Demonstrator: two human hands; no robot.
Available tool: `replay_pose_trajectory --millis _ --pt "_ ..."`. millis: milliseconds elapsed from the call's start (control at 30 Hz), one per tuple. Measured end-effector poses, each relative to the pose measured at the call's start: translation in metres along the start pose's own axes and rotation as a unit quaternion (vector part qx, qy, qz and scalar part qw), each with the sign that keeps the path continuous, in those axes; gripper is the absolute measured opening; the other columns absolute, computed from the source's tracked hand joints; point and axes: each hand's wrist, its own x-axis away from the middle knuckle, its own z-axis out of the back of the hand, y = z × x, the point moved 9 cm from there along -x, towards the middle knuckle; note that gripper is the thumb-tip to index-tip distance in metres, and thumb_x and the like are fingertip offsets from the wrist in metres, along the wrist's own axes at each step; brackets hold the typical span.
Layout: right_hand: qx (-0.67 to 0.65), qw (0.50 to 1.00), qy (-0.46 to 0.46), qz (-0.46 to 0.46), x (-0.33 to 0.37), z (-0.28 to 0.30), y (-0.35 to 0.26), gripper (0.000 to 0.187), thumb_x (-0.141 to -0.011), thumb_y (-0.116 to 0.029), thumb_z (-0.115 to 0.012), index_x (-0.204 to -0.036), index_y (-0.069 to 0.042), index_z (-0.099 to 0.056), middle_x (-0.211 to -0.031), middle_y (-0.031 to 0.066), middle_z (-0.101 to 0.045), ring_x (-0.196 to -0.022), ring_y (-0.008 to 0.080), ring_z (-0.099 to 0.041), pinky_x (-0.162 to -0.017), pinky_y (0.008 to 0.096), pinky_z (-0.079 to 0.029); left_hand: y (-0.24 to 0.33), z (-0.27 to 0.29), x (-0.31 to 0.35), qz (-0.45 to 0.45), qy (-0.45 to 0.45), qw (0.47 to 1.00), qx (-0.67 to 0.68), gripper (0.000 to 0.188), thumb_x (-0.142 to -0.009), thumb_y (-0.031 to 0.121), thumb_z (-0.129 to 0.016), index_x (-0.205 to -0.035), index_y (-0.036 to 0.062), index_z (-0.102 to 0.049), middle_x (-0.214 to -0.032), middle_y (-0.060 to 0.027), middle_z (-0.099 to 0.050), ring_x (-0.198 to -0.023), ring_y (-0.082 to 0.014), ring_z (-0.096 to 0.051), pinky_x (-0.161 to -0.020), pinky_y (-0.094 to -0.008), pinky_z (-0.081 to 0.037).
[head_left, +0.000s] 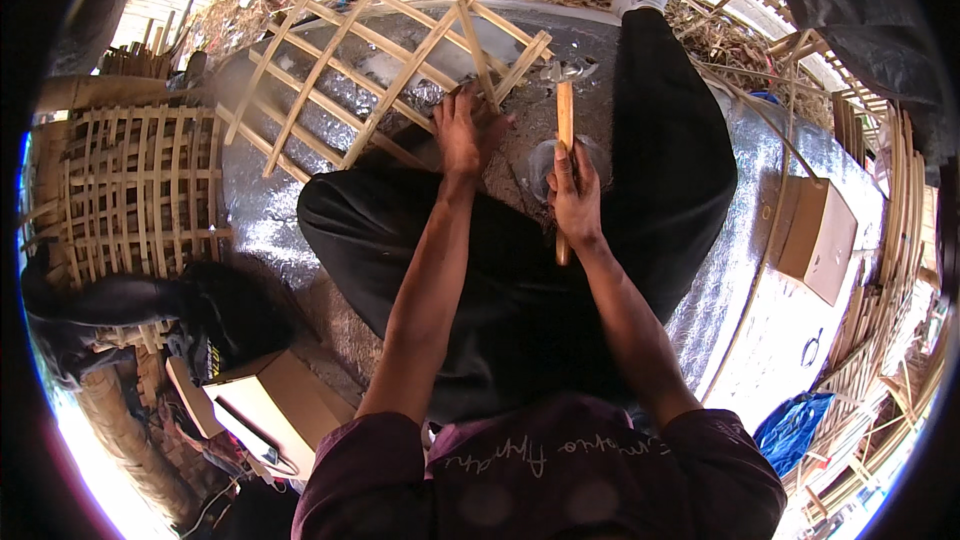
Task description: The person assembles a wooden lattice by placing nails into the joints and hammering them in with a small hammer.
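A bamboo lattice [395, 80] of crossed slats lies ahead of me, its right end near my folded leg. My left hand [466, 132] is closed at that end, fingers around a slat near a crossing; the fingertips are partly hidden and the thumb is a little blurred. In my right hand [574, 190] a hammer [565, 115] is gripped by its wooden handle. Its metal head [570, 71] points away from me, just right of the lattice, and the butt of the handle sticks out below my fist.
A woven bamboo panel [140, 190] stands at the left. Cardboard boxes lie at the lower left [285, 400] and right [818, 240]. Silvery sheeting [745, 200] covers the floor beside my black-trousered legs. A blue plastic bag [792, 432] lies at the lower right, near bamboo strips [880, 310].
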Motion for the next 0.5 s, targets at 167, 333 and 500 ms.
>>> replay_pose_trajectory --millis 167,333,500 --pt "-0.008 1.000 -0.006 -0.020 0.002 -0.001 0.003 0.030 -0.099 -0.035 -0.050 -0.104 -0.005 -0.052 -0.066 -0.0008 -0.044 -0.057 0.0078 -0.040 -0.052 0.0262 -0.035 -0.023 -0.010 0.008 0.029 -0.006 0.998 -0.056 0.065 -0.065 0.033 -0.083 -0.121 0.0180 -0.054 -0.109 -0.0062 -0.056 -0.106 -0.0309 -0.049 -0.091 -0.0471 -0.037" --pt "0.042 0.998 -0.038 0.028 0.000 -0.009 0.005 0.032 -0.099 -0.033 -0.050 -0.113 -0.005 -0.053 -0.068 0.0014 -0.047 -0.060 0.0088 -0.044 -0.055 0.0276 -0.039 -0.026 -0.011 0.012 0.011 -0.001 0.998 -0.054 0.066 -0.066 0.037 -0.082 -0.122 0.0158 -0.053 -0.111 -0.0088 -0.054 -0.108 -0.0358 -0.047 -0.091 -0.0512 -0.036" --pt "0.163 0.985 -0.051 0.033 0.006 -0.013 -0.007 0.033 -0.099 -0.028 -0.049 -0.122 -0.003 -0.051 -0.082 0.0145 -0.061 -0.071 0.0236 -0.062 -0.064 0.0329 -0.046 -0.014 0.011 0.021 0.036 0.061 0.989 -0.131 0.080 -0.068 0.045 -0.081 -0.128 0.0047 -0.046 -0.124 -0.0233 -0.045 -0.116 -0.0480 -0.038 -0.093 -0.0605 -0.033"
